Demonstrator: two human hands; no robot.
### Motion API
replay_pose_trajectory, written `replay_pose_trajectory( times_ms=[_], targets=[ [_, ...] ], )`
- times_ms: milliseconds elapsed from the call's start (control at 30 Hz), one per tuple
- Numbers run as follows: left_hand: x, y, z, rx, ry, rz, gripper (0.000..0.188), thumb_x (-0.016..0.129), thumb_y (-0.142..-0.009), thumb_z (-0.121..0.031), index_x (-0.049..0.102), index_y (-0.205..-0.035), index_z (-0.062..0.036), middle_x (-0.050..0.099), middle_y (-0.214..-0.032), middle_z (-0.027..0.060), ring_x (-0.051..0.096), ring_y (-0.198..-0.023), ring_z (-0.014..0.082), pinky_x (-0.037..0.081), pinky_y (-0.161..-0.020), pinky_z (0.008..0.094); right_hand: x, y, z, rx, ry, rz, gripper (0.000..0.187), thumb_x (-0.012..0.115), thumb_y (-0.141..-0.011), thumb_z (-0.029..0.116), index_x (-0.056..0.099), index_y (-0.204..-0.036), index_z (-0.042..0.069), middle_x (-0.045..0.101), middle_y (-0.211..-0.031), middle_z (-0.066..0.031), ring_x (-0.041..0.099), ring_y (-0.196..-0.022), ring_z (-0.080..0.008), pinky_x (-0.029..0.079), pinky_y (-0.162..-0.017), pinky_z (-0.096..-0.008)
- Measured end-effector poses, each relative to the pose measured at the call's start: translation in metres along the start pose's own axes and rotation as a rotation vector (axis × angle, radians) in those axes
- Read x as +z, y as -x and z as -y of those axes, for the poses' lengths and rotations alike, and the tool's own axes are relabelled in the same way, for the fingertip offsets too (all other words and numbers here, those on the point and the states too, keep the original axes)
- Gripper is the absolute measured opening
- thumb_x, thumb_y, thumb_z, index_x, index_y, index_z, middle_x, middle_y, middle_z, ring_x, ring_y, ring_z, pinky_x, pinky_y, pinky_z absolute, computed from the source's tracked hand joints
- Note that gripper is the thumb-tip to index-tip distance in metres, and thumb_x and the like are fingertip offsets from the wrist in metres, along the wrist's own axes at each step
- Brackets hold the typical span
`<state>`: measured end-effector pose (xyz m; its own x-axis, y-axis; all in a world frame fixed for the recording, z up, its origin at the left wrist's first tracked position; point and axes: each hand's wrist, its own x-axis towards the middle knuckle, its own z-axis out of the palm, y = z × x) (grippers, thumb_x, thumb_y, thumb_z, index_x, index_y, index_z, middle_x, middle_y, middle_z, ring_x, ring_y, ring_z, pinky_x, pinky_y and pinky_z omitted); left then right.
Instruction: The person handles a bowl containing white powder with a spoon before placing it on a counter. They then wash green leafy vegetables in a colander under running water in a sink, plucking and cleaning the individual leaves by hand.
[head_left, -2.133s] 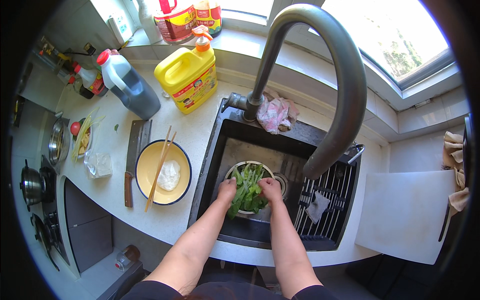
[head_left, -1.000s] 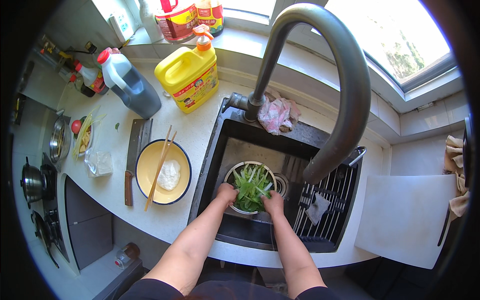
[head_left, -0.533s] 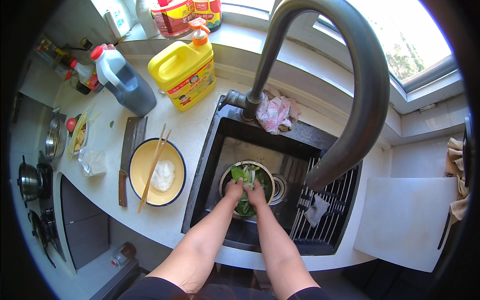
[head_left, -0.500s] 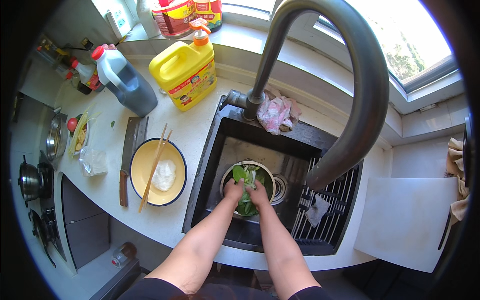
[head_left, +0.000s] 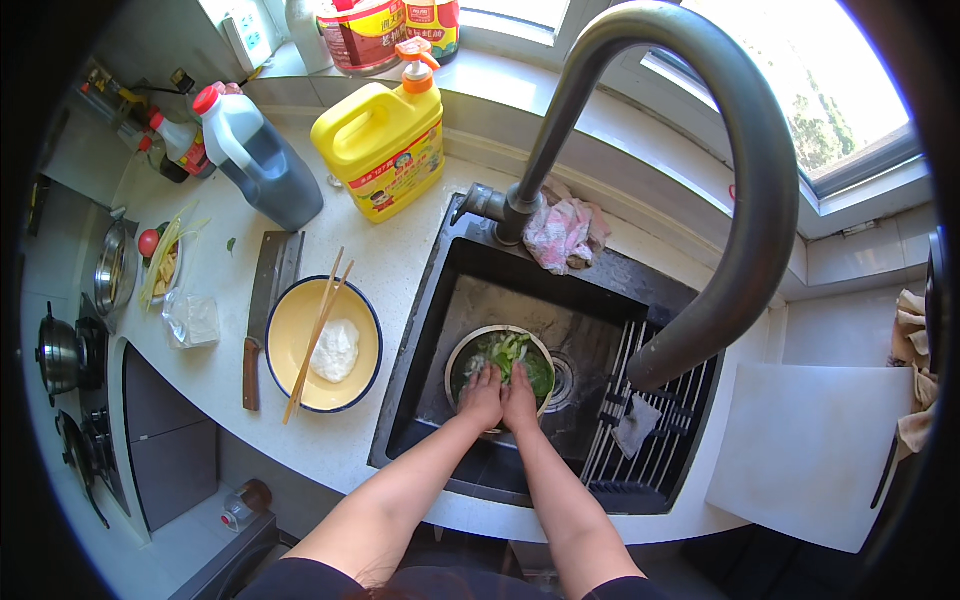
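A round metal bowl (head_left: 449, 374) stands in the black sink (head_left: 405, 400), holding leafy greens (head_left: 508, 348) with pale stems. Side by side over the bowl's near half, my left hand (head_left: 481, 399) and my right hand (head_left: 519, 400) lie on the greens. The fingers of both are stretched out flat and point away from me. Under the palms, part of the greens and the bowl's near rim are hidden.
The dark faucet (head_left: 780, 190) arches over the sink, beside a drying rack (head_left: 600, 455) with a grey cloth. To the left are an enamel bowl (head_left: 288, 320) of white dough with chopsticks (head_left: 318, 335), a cleaver (head_left: 273, 285) and a yellow jug (head_left: 375, 150). A white cutting board (head_left: 810, 450) is at right.
My hands have gone from gripping lifted greens to lying flat over them. The greens now sit lower in the bowl. The whole view has shifted slightly.
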<state>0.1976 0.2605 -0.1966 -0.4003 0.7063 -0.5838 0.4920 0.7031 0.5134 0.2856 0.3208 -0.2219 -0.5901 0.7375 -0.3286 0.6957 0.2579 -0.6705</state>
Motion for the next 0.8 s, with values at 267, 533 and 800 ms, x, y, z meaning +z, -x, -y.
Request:
replay_pose_trajectory(
  times_ms=[267,533,800],
  targets=[
    [-0.014,-0.035,0.022,-0.035,0.109,-0.003,0.043,0.049,-0.079,-0.015,0.045,-0.12,-0.0072,0.046,-0.122,0.0147,0.047,-0.109,0.0322,0.038,-0.091,0.041,-0.027,-0.016,0.015,0.054,0.14,0.138,0.045,0.057,-0.077,0.014,0.046,-0.118,0.001,0.051,-0.112,-0.0222,0.048,-0.105,-0.0347,0.037,-0.091,-0.0384],
    [0.0,-0.064,0.022,-0.128,0.423,-0.282,0.025,0.059,-0.075,-0.014,0.058,-0.099,-0.0055,0.063,-0.088,0.0121,0.06,-0.083,0.0264,0.046,-0.074,0.0351,-0.016,-0.026,0.009,-0.065,-0.128,-0.024,0.026,0.062,-0.071,0.01,0.06,-0.096,0.003,0.061,-0.084,-0.0121,0.06,-0.078,-0.0259,0.047,-0.071,-0.0309],
    [-0.026,-0.023,0.014,0.004,0.503,-0.312,0.022,0.059,-0.076,-0.016,0.061,-0.096,-0.0064,0.061,-0.087,0.0128,0.059,-0.083,0.0288,0.046,-0.075,0.0351,-0.034,-0.013,0.028,0.065,-0.289,-0.065,0.031,0.062,-0.072,0.007,0.057,-0.103,0.001,0.059,-0.098,-0.0103,0.059,-0.082,-0.0168,0.046,-0.075,-0.0275]
  ],
)
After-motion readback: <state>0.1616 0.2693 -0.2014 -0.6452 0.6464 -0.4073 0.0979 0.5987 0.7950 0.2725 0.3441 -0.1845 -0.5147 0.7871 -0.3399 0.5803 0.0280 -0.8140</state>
